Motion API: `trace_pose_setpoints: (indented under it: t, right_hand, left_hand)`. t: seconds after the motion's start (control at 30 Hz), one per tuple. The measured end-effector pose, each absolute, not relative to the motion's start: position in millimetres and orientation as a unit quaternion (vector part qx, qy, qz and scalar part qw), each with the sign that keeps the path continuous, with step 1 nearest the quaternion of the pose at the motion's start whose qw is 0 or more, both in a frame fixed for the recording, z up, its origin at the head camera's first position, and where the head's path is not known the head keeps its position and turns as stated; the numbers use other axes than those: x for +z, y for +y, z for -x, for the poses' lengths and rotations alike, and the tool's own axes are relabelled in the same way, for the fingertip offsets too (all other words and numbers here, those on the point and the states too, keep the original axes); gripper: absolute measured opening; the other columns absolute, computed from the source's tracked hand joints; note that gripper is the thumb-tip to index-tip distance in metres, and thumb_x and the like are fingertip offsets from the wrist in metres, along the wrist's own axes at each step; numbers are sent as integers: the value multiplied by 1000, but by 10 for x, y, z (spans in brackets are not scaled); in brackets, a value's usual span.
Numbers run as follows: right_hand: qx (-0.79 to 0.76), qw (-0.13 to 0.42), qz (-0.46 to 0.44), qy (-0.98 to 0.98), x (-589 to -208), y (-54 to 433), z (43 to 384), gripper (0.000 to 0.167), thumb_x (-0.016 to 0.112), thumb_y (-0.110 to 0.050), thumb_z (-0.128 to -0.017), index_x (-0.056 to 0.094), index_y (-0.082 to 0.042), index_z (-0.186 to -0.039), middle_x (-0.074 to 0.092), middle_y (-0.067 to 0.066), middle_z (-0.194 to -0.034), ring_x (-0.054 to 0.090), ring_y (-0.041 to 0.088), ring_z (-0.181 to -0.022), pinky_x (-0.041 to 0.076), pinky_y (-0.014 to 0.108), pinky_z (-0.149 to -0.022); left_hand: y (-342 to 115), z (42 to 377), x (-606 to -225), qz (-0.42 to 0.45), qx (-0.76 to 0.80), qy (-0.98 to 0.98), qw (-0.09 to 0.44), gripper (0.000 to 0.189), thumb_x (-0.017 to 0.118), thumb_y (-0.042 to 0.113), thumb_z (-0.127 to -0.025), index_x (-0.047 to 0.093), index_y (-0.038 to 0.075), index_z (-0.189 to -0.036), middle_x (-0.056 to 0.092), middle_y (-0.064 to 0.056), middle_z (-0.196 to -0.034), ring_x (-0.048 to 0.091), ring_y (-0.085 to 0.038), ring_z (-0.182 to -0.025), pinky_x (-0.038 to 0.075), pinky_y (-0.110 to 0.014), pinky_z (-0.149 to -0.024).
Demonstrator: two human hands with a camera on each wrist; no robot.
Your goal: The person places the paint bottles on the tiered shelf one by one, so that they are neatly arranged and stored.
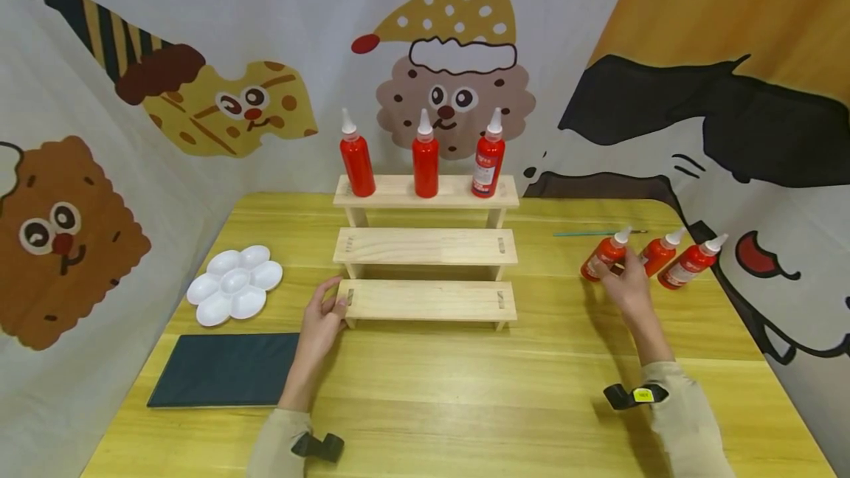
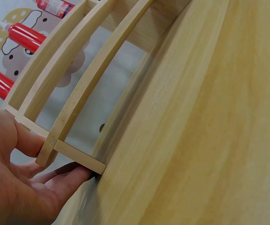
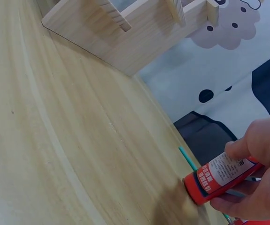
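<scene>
A three-step wooden display stand [image 1: 430,301] stands mid-table. My left hand [image 1: 322,324] holds the left end of its lowest step; in the left wrist view the thumb [image 2: 30,143] lies against the step's end and the fingers reach under beside the leg. At the right, my right hand [image 1: 631,292] grips a red squeeze bottle [image 1: 603,254] with a white pointed cap, thumb and fingers around its body. The right wrist view shows the bottle's white label [image 3: 224,169] and its base close over the table. Two like bottles [image 1: 657,254] [image 1: 688,266] stand just right of that hand.
Three red bottles [image 1: 358,167] [image 1: 426,167] [image 1: 488,164] stand on the top step. A thin teal brush [image 1: 584,233] lies behind the right-hand bottles. On the left are a white flower-shaped palette [image 1: 234,282] and a dark rectangular board [image 1: 222,371]. A printed cloth [image 1: 265,6] hangs behind.
</scene>
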State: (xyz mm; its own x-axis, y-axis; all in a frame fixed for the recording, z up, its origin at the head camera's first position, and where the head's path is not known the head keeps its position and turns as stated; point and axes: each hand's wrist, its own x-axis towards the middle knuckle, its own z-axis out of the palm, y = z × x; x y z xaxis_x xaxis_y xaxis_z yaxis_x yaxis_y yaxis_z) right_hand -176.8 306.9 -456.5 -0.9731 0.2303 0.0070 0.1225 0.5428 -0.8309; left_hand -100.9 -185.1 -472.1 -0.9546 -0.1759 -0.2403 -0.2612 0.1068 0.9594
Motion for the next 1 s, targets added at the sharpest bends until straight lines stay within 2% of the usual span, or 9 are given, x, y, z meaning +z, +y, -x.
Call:
trace_pose_setpoints:
  t: [0.27, 0.47, 0.6, 0.77, 0.93, 1.0]
  right_hand:
    - [467, 84, 82, -876, -4502, 3030, 1746, 52, 55, -24, -104, 43, 7, -143, 54, 30, -138, 53, 43, -126, 40, 4, -74]
    - [448, 112, 72, -884, -4391, 2966, 1747, 50, 59, -28, -103, 51, 6, -139, 60, 31, -133, 59, 42, -121, 40, 3, -72]
    - [439, 125, 61, -888, -4293, 2911, 1742, 50, 61, -32, -102, 54, 3, -137, 64, 28, -130, 63, 31, -114, 41, 3, -74]
    - [446, 127, 47, -885, -4193, 2851, 1721, 53, 61, -37, -101, 53, 0, -138, 64, 24, -131, 62, 20, -113, 43, 5, -77]
    - [459, 130, 52, -878, -4131, 2798, 1663, 51, 62, -38, -101, 53, -4, -138, 64, 14, -128, 55, -8, -101, 44, 5, -78]
    - [468, 137, 44, -872, -4109, 2772, 1657, 51, 63, -36, -101, 53, -4, -139, 64, 9, -125, 53, -12, -99, 45, 5, -80]
  left_hand:
    - [-1874, 1013, -4729, 147, 648, 746, 31, 49, 45, 8, -106, 38, 13, -155, 57, -29, -141, 64, -22, -109, 53, -24, -78]
    - [-1872, 1001, -4725, 149, 654, 741, 30, 49, 45, 7, -106, 39, 13, -155, 56, -30, -141, 64, -25, -112, 53, -24, -78]
    - [-1878, 1007, -4728, 148, 658, 737, 29, 49, 45, 8, -106, 39, 14, -154, 57, -30, -140, 64, -23, -110, 53, -24, -79]
    - [-1870, 1006, -4719, 145, 659, 738, 20, 48, 46, 7, -106, 40, 11, -154, 58, -32, -137, 65, -19, -102, 53, -24, -76]
    - [-1853, 992, -4719, 139, 656, 742, 21, 49, 46, 7, -106, 40, 9, -154, 60, -32, -134, 65, -17, -98, 52, -24, -74]
    - [-1854, 993, -4724, 142, 655, 742, 24, 48, 45, 7, -106, 39, 10, -154, 60, -31, -135, 65, -17, -99, 52, -24, -74]
